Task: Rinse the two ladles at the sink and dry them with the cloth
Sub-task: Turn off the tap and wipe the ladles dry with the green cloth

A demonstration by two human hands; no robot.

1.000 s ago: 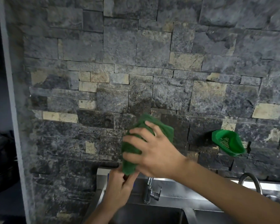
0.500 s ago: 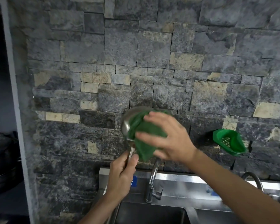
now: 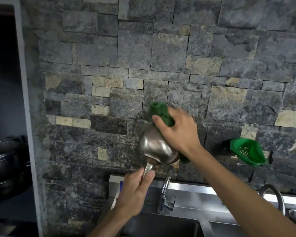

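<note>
One ladle point(image 3: 156, 149) is in view, held up in front of the stone wall point(image 3: 161, 57), above the back edge of the sink point(image 3: 186, 224), its steel bowl showing its rounded back and its handle running down into the left hand point(image 3: 135, 194). That hand is curled tight round the handle just under the bowl. The right hand point(image 3: 176, 132) pinches a bunched green cloth point(image 3: 161, 113) against the upper rim of the bowl; more cloth shows below the wrist, so it seems to wrap the far side. I cannot see a second ladle

To dry well, I judge it best to keep the left grip firm near the neck, turn the bowl slowly against the cloth, and work the inside as well as the back, then the joint where water collects

Room is tight behind: the bowl is near the wall, and the tap point(image 3: 166, 189) stands just below it, close to the handle. A green strainer point(image 3: 248, 151) hangs on the wall well to the right, and dark pots point(image 3: 5, 161) sit far left. Open space lies toward the person, over the basin
</note>
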